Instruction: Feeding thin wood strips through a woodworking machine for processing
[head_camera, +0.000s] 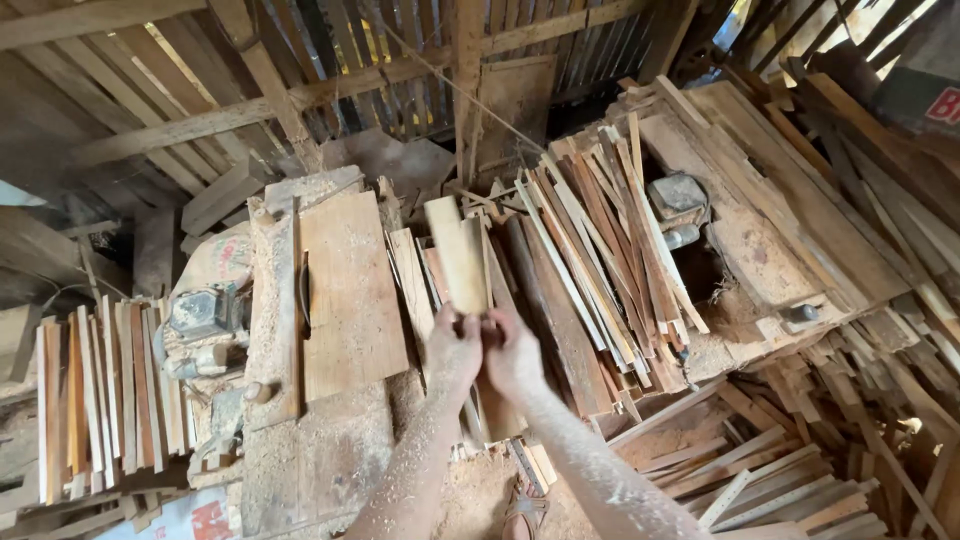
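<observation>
Plank (458, 262) upright, near end gripped by left hand (453, 352), right hand (512, 355).

A pale, flat wooden board (459, 252), short and rectangular, stands nearly upright, held by its lower end above a sawdust-covered tabletop (320, 450).

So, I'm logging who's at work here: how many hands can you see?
2. The left hand and the right hand meet at the near end of a pale wooden board, both gripping it. No other hands show.
</observation>
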